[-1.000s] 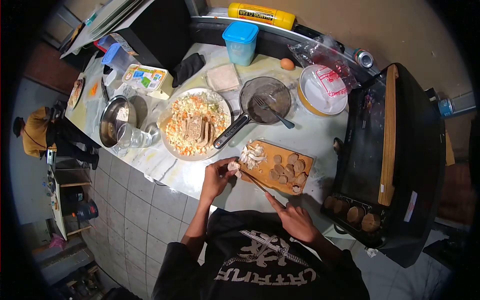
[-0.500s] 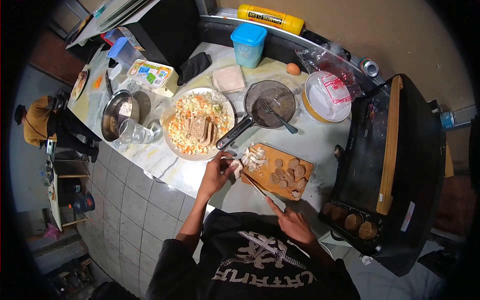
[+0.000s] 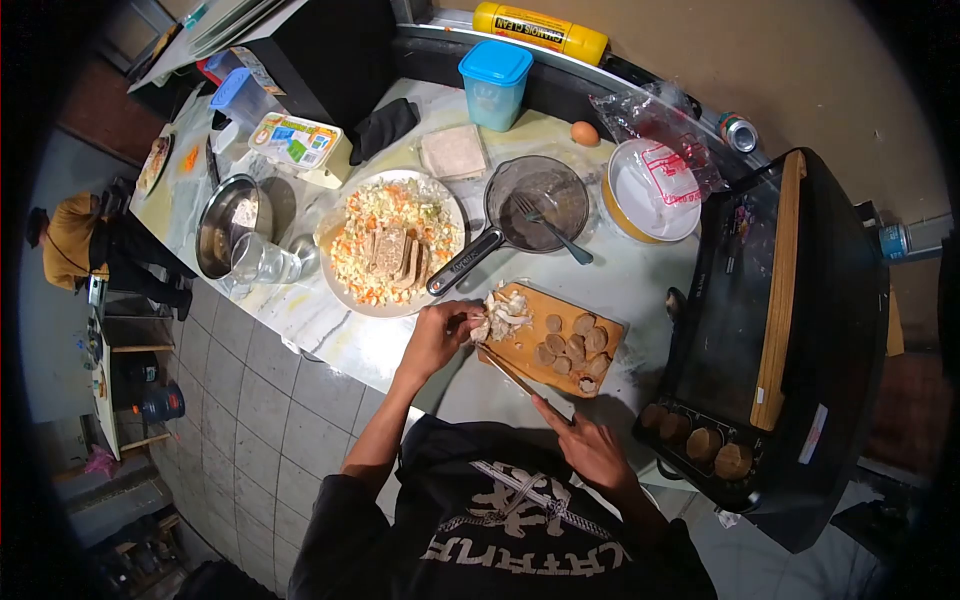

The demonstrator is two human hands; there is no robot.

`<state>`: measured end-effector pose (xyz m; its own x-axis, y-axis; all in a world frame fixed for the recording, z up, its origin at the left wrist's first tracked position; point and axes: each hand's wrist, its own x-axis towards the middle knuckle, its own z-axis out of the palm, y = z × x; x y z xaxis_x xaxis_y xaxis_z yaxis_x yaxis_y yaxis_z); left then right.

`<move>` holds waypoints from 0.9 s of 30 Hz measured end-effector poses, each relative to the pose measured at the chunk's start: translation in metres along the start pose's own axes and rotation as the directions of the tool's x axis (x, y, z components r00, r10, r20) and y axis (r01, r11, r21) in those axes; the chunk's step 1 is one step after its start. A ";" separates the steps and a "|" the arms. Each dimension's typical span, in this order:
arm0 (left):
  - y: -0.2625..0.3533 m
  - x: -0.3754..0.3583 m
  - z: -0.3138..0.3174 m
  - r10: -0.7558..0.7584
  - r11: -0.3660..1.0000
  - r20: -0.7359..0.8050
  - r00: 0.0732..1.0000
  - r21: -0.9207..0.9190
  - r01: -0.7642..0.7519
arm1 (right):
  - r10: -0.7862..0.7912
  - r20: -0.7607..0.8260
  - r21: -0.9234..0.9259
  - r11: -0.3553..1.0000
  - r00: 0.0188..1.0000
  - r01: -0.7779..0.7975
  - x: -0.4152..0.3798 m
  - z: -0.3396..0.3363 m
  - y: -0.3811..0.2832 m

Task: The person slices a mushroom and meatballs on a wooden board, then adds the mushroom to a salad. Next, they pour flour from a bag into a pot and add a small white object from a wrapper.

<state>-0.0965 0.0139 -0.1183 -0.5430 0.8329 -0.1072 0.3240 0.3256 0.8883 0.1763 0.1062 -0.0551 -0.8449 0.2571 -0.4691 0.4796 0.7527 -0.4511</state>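
Note:
My left hand pinches a pale piece of meat at the left edge of the wooden cutting board. In my right hand is a knife, its blade pointing up and left across the board's near edge, with the tip close to the meat. Shredded whitish meat, which looks like chicken, is heaped at the board's upper left. Several round brown slices lie over its right half. The fingertips of my left hand are partly hidden.
Behind the board stand a plate of chopped vegetables with brown slices on top, and a dark pan holding a fork. A white bowl, an egg and a black griddle are rightward. Another person stands far left.
My left hand has moved slightly up with the pale meat, nearer the shredded heap. The knife stays in my right hand in nearly the same position. The view has shifted a little.

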 end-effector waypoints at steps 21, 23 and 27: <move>-0.007 0.009 0.001 0.125 0.987 0.048 0.991 0.093 -0.129 | -0.007 -0.023 -0.018 1.000 1.000 0.007 0.005 -0.013 -0.006; -0.005 0.008 0.001 0.118 0.989 0.039 0.992 0.090 -0.121 | -0.005 -0.015 -0.029 1.000 1.000 0.005 0.005 -0.013 -0.006; -0.005 0.010 0.001 0.117 0.985 0.049 0.992 0.122 -0.122 | -0.012 0.003 -0.081 0.997 1.000 0.012 0.006 -0.012 -0.006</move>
<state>-0.1024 0.0207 -0.1245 -0.4626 0.8862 -0.0244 0.4799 0.2735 0.8336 0.1653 0.1100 -0.0463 -0.8499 0.2466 -0.4658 0.4485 0.8026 -0.3934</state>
